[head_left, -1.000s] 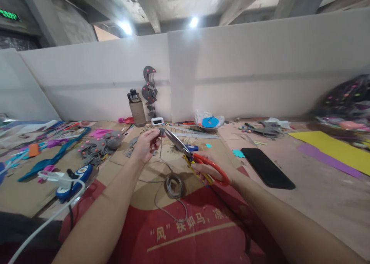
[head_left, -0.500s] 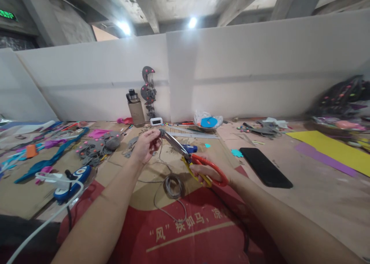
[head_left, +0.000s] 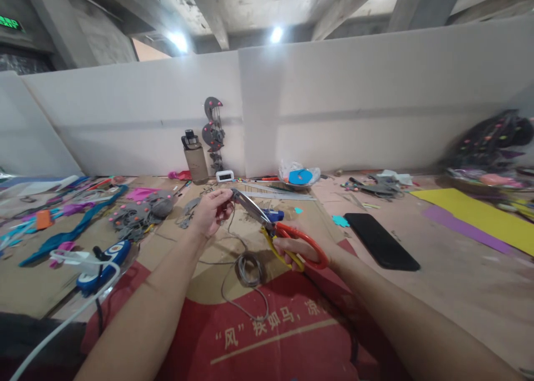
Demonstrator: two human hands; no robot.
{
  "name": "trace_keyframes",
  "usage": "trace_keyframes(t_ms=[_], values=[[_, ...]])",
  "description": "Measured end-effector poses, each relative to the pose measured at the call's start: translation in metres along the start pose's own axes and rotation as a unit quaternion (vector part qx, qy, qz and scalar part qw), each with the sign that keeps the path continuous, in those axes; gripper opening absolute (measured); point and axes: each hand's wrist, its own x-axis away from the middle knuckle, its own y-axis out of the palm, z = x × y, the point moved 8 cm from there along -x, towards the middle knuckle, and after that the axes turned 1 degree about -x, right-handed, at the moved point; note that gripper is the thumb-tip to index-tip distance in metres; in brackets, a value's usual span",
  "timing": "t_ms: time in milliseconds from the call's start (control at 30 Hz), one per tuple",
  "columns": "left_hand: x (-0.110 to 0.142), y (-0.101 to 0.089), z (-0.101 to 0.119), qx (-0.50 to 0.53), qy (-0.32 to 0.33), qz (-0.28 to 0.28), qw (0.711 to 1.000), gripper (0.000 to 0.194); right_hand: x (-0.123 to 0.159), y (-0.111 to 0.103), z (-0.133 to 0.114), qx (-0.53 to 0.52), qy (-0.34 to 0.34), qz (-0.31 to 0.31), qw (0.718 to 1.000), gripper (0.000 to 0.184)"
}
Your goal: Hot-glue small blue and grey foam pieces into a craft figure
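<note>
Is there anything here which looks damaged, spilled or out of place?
Nothing looks spilled or damaged. One small oddity: the scissors in the right hand have mismatched handles, red and yellow. Grey cord lies in loose loops, and grey pieces lie heaped towards the left; that seems untidy rather than wrong.

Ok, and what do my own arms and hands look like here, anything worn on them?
Both forearms are bare, with no sleeve, watch or bracelet in view. The left hand is ungloved and shows no ring; the right hand is ungloved too, though partly hidden.
</note>
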Motion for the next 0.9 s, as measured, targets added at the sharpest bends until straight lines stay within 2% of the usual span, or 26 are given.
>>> trace_keyframes(t_ms=[200,533,733,900], values=[[0.001,0.001,-0.002,-0.002,-0.007,-0.002,1.000,0.025,-0.005,-0.001,0.010,-0.006,-0.016,-0.009,1.000,0.029],[0.000,0.000,-0.002,-0.005,-0.007,-0.003,1.000,0.025,-0.012,0.000,0.035,-0.017,0.003,0.000,1.000,0.029],[0.000,-0.002,-0.001,-0.006,-0.006,0.006,1.000,0.023,-0.007,-0.002,0.023,0.019,0.004,0.025,0.999,0.024],[-0.004,-0.012,-0.002,-0.005,0.003,0.049,0.999,0.022,0.000,-0.003,-0.001,0.066,-0.033,0.030,0.997,0.025]])
